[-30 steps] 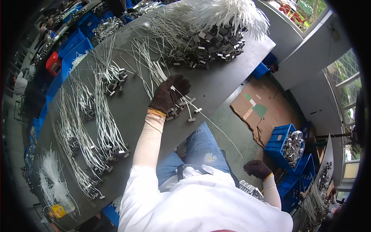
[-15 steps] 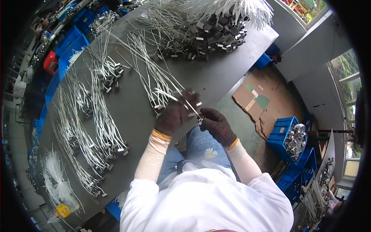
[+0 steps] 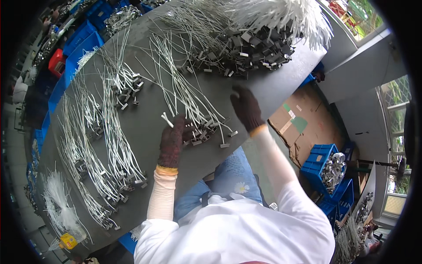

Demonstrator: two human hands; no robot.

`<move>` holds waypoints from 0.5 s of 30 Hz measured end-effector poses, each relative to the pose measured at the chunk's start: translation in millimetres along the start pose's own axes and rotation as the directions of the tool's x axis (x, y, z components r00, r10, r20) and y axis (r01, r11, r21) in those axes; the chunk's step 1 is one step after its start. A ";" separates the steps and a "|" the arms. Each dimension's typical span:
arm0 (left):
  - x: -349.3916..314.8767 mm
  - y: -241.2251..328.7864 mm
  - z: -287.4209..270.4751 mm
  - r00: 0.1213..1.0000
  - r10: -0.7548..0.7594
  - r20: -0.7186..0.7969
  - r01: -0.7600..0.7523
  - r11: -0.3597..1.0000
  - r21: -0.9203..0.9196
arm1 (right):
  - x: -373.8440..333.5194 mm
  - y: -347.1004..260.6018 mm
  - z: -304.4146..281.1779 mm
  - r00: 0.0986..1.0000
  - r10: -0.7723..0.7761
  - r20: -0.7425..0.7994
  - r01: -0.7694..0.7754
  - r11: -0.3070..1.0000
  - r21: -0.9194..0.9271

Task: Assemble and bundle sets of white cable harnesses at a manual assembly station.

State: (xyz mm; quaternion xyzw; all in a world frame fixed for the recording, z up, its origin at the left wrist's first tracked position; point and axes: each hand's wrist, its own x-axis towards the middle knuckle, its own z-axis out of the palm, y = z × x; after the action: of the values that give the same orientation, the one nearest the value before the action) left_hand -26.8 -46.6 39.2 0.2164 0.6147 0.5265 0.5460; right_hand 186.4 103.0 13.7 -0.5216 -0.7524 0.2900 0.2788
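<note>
My left hand (image 3: pixel 172 141), in a dark knit glove, is closed on a few short white tubes (image 3: pixel 166 119) whose ends poke out past the fingers. Right beside it lies a bunch of white wires (image 3: pixel 182 99) with small grey metal clips (image 3: pixel 205 127) at their near ends. My right hand (image 3: pixel 246 108), gloved alike, hovers over the table's right part with its fingers stretched and nothing visible in them. It is nearest to a big heap of dark grey clips (image 3: pixel 252 50) on wires. White tubing strands (image 3: pixel 281 20) cover the heap's far side.
More wire bundles with clips (image 3: pixel 121 154) lie across the left of the grey table (image 3: pixel 151 132). A tuft of white strands (image 3: pixel 61 204) sits near the left edge by a yellow-labelled item (image 3: pixel 68 240). Blue crates (image 3: pixel 317 160) and flattened cardboard (image 3: pixel 303 119) are on the floor at right.
My hands have parted: the left went left and the right moved up and away toward the heap. The wire and clip between them are released; clipped wire ends now lie near the table edge.
</note>
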 end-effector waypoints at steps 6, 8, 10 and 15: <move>-4.5 -1.7 15.7 0.957 -0.065 0.282 0.120 0.975 -0.185 | 116.8 45.6 38.4 0.983 -0.183 -0.001 0.154 0.830 -0.536; -2.3 -4.8 26.1 0.942 -0.048 0.331 0.128 0.966 -0.225 | 119.0 54.0 34.3 0.972 -0.231 0.045 0.202 0.720 -0.664; 0.6 -5.7 31.6 0.914 -0.088 0.397 0.221 0.927 -0.303 | 96.8 41.3 25.3 0.924 -0.383 -0.011 0.311 0.766 -0.562; 25.3 -23.6 82.3 0.874 -0.147 0.464 0.368 0.824 -0.430 | -17.2 26.0 -37.8 0.978 0.045 0.204 0.002 0.974 -0.226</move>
State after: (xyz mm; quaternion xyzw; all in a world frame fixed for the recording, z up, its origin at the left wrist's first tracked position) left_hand 46.6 0.1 19.4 0.0841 0.3501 0.5308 0.7672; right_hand 235.1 99.8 18.3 -0.5249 -0.7996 0.2587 0.1348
